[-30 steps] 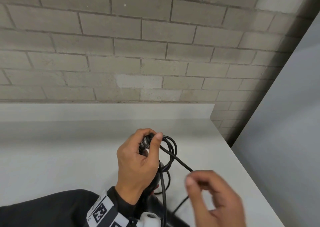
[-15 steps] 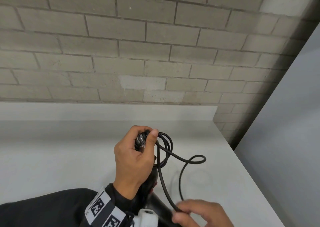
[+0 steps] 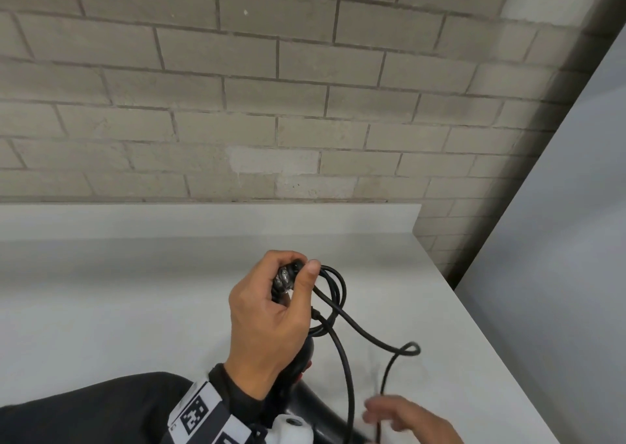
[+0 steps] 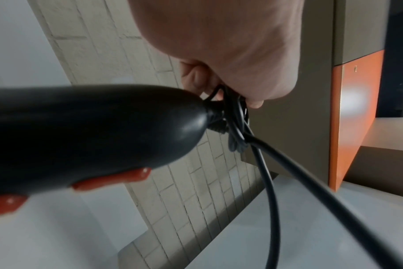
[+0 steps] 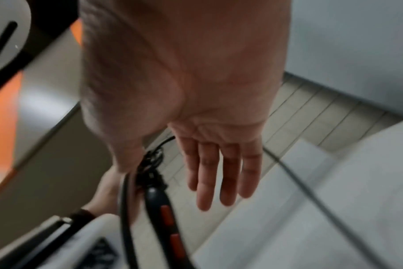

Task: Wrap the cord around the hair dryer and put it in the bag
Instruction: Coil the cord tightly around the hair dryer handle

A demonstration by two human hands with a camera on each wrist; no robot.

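My left hand (image 3: 267, 315) holds up the handle end of the black hair dryer (image 4: 92, 127), fingers curled round several coils of its black cord (image 3: 342, 287). Red buttons (image 4: 113, 180) show on the handle. The dryer's body (image 3: 305, 406) hangs below my wrist, mostly hidden. From the coils the cord (image 4: 270, 182) trails down in a slack loop (image 3: 411, 348) toward my right hand (image 3: 410, 420), blurred at the bottom edge. In the right wrist view that hand (image 5: 207, 127) has straight fingers, and the cord (image 5: 124, 209) runs beside the thumb. No bag is in view.
A white counter (image 3: 118, 308) lies under both hands, with a low backsplash against a grey brick wall (image 3: 271, 105). The counter's right edge runs diagonally beside a grey panel (image 3: 559, 240). An orange panel (image 4: 357, 118) shows in the left wrist view.
My right hand dropped from beside the left hand to the bottom edge. The cord it pulled taut went slack and formed a loop. The left hand kept its grip.
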